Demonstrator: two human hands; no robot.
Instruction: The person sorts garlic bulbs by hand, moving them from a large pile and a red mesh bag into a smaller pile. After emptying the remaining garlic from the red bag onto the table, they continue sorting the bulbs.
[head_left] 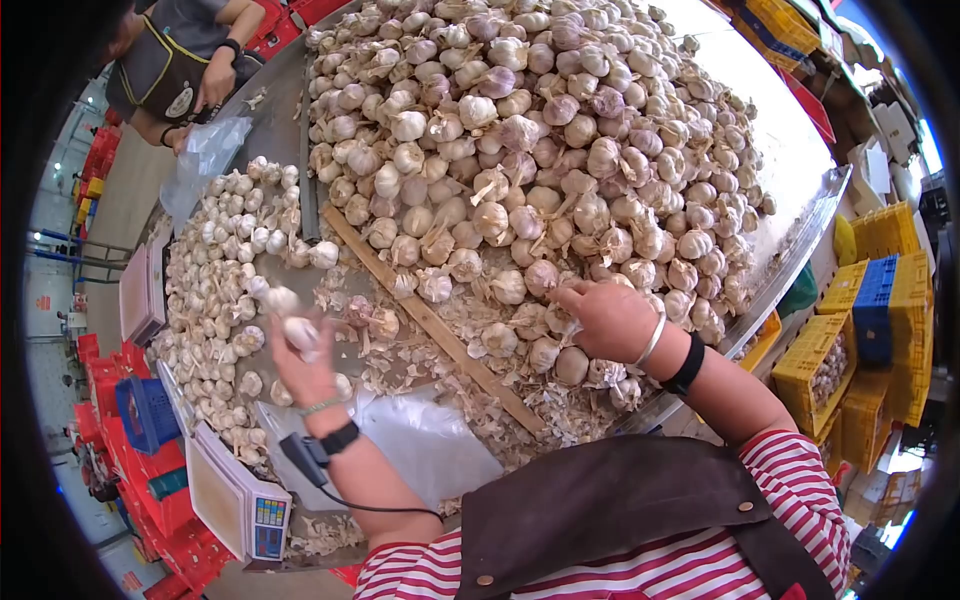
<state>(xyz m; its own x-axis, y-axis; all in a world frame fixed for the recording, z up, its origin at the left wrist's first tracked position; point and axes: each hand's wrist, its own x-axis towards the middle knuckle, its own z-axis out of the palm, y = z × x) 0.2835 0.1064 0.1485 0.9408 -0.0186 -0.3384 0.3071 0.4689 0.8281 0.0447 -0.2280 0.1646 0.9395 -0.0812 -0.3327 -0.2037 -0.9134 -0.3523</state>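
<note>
My left hand (300, 365) is raised over the table with a peeled white garlic bulb (299, 331) held in its fingers, close to the smaller pile of clean white bulbs (215, 270). My right hand (608, 318) rests at the near edge of the big heap of unpeeled purple-tinged garlic (520, 150), fingers curled around a bulb there; the bulb is mostly hidden by the hand. A wooden slat (430, 322) runs diagonally between the two piles. Loose papery skins (440, 345) lie around it.
A scale with a keypad (235, 498) sits at the near left, a clear plastic bag (425, 445) beside it. Another person (185, 70) stands at the far left with a bag (205, 150). Yellow and blue crates (860, 320) stand at the right, red crates (140, 480) at the left.
</note>
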